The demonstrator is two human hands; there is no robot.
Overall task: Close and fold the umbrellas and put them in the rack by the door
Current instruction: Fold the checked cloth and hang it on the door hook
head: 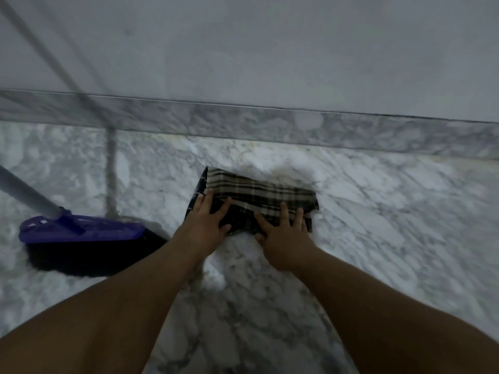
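**Both hands flat on folded plaid fabric, floor by the wall**

Head view, dim light, picture somewhat blurred.

A folded piece of plaid fabric [259,195], beige with dark stripes, lies on the marble floor [378,225] a little way out from the marble skirting [270,122] at the foot of the wall [270,49]. It is a flattish, roughly oblong bundle, its long side running left to right and tilted slightly down toward the right. A darker layer shows along its left edge. Whether this is umbrella cloth I cannot tell; no ribs, shaft or handle show.

Left hand [202,222]: fingers straight and spread, palm down, resting on the near left part of the fabric. Nothing is gripped.

Right hand [283,236]: fingers straight and spread, palm down, lying on the near right part of the fabric, thumb pointing toward the left hand. Nothing is gripped.

The two hands are near each other but apart, with plaid showing between them. Both forearms are bare.

To the left, on the floor, stands a broom [81,233] with a blue head and dark bristles; its grey handle runs up and out of the left edge. It lies near the left forearm, not touching the fabric.
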